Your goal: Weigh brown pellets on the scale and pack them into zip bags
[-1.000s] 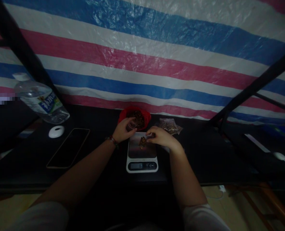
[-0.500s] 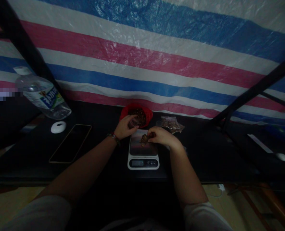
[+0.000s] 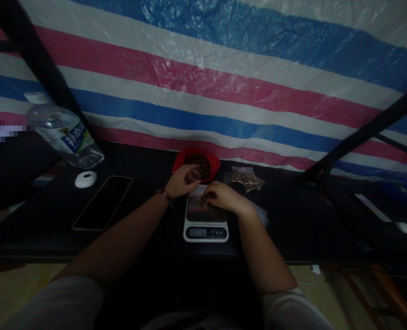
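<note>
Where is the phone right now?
In the head view the phone lies flat on the table, left of the scale, just right of the white disc near the bottle.

White short sleeves (image 3: 62, 302) both arms; reddish bracelet (image 3: 164, 194) left wrist.

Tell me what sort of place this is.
Probably a makeshift packing spot: a striped tarp serves as wall, a small scale sits on a dark table, with a red bowl of brown bits and filled clear bags behind it. The right hand holds bits over the scale.
</note>
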`<state>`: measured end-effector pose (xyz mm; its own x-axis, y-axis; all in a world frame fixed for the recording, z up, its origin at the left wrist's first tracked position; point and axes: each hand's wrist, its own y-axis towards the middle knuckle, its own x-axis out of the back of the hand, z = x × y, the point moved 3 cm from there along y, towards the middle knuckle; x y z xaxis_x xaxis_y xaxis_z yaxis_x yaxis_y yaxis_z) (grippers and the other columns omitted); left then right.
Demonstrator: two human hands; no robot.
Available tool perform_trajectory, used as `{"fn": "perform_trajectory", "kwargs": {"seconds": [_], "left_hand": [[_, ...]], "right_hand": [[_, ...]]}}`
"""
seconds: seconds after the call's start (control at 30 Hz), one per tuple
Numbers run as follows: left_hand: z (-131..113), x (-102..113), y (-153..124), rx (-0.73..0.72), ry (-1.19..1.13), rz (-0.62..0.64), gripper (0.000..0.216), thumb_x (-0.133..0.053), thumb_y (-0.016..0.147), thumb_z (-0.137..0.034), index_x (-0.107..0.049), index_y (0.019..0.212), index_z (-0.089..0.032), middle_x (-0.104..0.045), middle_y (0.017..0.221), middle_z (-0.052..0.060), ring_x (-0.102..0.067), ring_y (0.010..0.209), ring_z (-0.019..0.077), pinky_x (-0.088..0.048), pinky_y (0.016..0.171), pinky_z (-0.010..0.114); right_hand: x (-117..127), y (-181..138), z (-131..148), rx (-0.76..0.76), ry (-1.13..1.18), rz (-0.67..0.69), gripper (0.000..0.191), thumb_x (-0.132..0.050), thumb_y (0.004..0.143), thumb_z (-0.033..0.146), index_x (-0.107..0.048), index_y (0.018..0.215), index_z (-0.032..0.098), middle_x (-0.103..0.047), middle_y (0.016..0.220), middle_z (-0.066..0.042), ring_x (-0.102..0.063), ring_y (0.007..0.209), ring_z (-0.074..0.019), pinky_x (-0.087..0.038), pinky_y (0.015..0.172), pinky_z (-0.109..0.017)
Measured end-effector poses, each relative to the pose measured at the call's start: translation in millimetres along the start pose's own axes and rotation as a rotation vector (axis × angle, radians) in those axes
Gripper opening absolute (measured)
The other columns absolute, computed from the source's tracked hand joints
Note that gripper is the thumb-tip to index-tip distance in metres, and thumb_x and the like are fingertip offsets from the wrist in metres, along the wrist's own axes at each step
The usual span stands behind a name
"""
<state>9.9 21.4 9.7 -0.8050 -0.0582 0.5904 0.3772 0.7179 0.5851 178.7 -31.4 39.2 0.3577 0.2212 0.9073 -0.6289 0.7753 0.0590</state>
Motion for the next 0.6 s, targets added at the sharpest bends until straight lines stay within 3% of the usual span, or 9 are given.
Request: {"fn": "perform_trajectory", "kwargs": {"seconds": [0.27,0.5,0.6], "left_hand": [[1,-1,-2,-0.055,0.005,0.053,0.051,-0.060,0.076,-0.035,-0.051,0.122,-0.016,-0.060,0.113,0.010,-0.058,0.103,0.0238,-0.047,0.091,0.038],[-5,-2,0,-0.126,0.033,0.167,0.056,-0.062,0.073,-0.036,-0.049,0.124,-0.017,-0.061,0.112,0.010,-0.057,0.104,0.0247,-0.046,0.091,0.039],[-12,-4,0,-0.181,0.057,0.211,0.061,-0.065,0.071,-0.039,-0.049,0.124,-0.015,-0.061,0.112,0.011,-0.057,0.103,0.0252,-0.046,0.090,0.039]], "right_hand": [[-2,4,-1,0.002,-0.069,-0.056,0.018,-0.060,0.074,0.005,-0.070,0.082,0.016,-0.065,0.082,-0.005,-0.058,0.081,-0.0157,-0.043,0.077,-0.027],[17,0,-4,0.025,0.107,-0.400,0.016,-0.059,0.077,0.010,-0.068,0.088,0.017,-0.061,0.086,-0.004,-0.057,0.081,-0.0141,-0.045,0.073,-0.026],[17,3,0,0.054,0.164,-0.471,0.016,-0.059,0.079,0.011,-0.068,0.089,0.019,-0.061,0.088,-0.004,-0.058,0.084,-0.0147,-0.046,0.075,-0.027]]}}
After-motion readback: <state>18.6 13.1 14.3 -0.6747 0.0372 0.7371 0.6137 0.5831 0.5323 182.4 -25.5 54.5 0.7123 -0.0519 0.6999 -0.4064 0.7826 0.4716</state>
